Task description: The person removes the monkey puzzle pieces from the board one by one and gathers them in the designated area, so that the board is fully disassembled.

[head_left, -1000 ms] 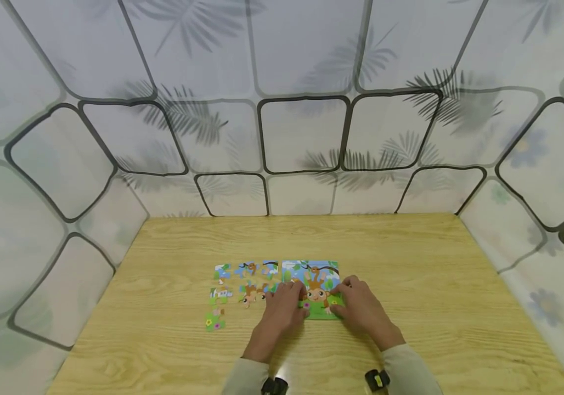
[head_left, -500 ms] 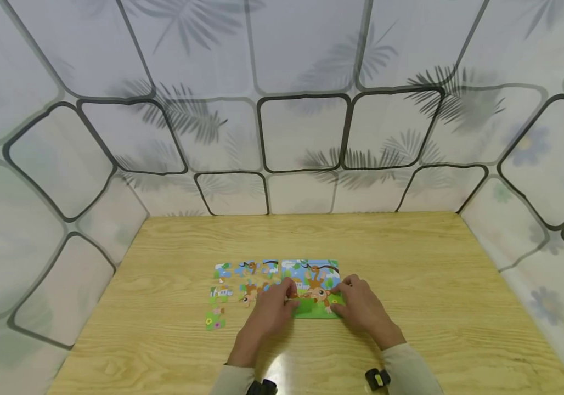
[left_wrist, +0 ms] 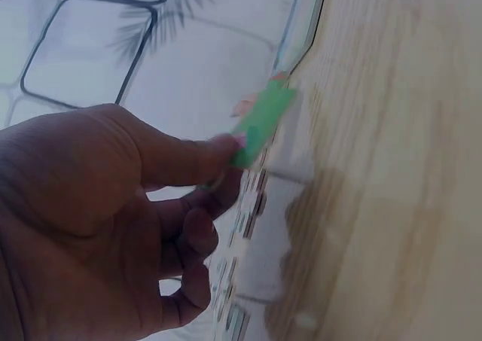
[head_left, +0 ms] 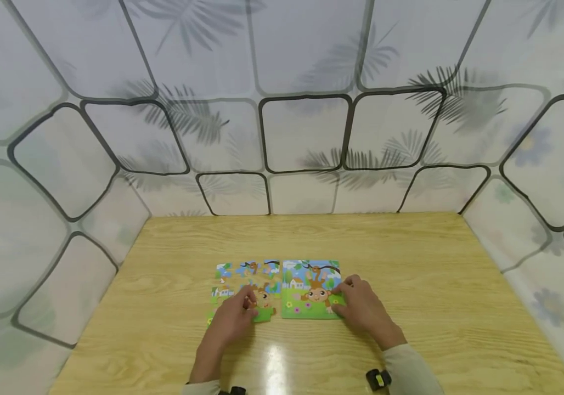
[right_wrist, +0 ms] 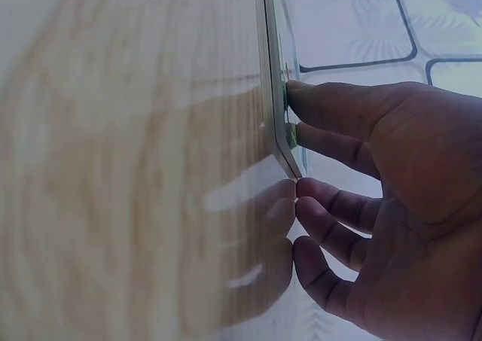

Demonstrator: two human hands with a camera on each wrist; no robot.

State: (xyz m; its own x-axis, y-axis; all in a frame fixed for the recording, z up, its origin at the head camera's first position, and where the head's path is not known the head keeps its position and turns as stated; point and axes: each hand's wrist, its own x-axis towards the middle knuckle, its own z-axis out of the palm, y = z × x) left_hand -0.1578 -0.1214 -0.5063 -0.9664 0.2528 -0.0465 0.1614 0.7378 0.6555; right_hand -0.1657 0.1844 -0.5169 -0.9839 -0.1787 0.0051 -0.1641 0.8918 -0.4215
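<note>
My left hand pinches a green jigsaw piece between thumb and fingers, near the lower part of the spread puzzle pieces. Its other fingers are loosely bent. Loose jigsaw pieces with sky, house and monkey parts lie left of the puzzle board, some behind the left hand. The square puzzle board shows a monkey hanging over green grass with flowers. My right hand lies along the board's right edge, thumb and index fingertips touching its top. The other fingertips rest on the table beside it.
The light wooden table carries the board and the pieces near its middle. Patterned fabric walls stand at the back and both sides. Light glares off the tabletop near the front.
My left hand has lifted a green piece off the board's lower left and carried it left to the loose pieces. The right hand has stayed on the board's right edge.
</note>
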